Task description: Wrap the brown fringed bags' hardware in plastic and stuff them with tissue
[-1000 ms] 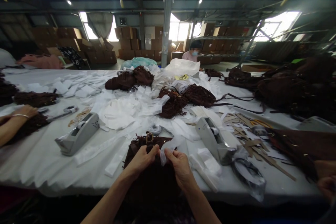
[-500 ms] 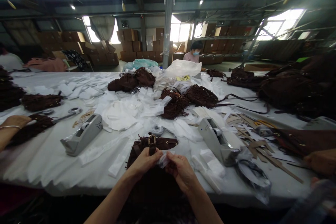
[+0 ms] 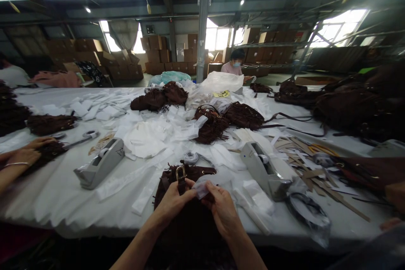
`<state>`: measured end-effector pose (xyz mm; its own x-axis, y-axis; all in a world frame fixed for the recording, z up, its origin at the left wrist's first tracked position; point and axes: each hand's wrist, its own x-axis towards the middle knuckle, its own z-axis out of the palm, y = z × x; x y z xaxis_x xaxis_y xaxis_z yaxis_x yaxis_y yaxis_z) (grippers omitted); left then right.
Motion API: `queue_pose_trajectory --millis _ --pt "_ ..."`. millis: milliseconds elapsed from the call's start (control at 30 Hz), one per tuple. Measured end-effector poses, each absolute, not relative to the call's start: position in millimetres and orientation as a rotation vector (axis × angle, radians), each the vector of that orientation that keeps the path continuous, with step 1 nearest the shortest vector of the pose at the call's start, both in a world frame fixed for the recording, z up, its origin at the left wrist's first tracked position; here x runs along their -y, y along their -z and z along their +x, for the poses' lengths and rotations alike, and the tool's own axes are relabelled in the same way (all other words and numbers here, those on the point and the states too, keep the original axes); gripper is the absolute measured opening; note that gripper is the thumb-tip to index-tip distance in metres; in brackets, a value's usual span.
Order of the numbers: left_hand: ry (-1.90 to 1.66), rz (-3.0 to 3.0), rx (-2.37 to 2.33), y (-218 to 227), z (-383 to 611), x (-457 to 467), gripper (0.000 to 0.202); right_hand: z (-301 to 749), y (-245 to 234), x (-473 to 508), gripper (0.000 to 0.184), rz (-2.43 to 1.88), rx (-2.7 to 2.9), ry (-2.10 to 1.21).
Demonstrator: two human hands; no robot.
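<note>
A dark brown fringed bag with brass eyelets lies at the front edge of the table, right before me. My left hand pinches its buckle strap just below the brass buckle, and its fingertips also meet a thin translucent white wrapping sheet. From the other side my right hand grips that sheet between thumb and fingers. The sheet is partly spread between both hands. Part of the strap is hidden behind my fingers and the sheet.
Grey tape dispensers stand on both sides. White packing sheets, brown bags and cardboard strips litter the table. A co-worker's hands handle a bag at left. Another person sits across.
The white sheet shows larger and more spread between my fingers, and my hands are slightly lower. At the left, a co-worker's second hand has come into view.
</note>
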<state>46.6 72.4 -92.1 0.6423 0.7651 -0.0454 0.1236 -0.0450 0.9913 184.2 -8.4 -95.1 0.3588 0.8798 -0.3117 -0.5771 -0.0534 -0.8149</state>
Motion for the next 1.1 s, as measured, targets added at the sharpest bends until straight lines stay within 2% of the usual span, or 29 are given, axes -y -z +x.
queue_pose_trajectory --millis 333,600,967,1100 --pt "-0.646 1.537 -0.773 91.0 50.1 -70.2 0.03 180.4 96.0 6.2 0.038 -1.11 0.398 -1.198" --pt "-0.685 1.537 -0.82 90.8 51.1 -72.8 0.031 182.2 116.1 3.6 0.047 -1.343 0.657 -0.98" --pt "-0.724 1.743 -0.82 86.8 52.0 -68.3 0.033 179.4 109.1 7.1 0.053 -1.423 0.784 -0.871" --pt "-0.722 1.646 -0.764 88.6 51.7 -70.4 0.037 175.8 110.9 9.3 0.053 -1.431 0.819 -0.859"
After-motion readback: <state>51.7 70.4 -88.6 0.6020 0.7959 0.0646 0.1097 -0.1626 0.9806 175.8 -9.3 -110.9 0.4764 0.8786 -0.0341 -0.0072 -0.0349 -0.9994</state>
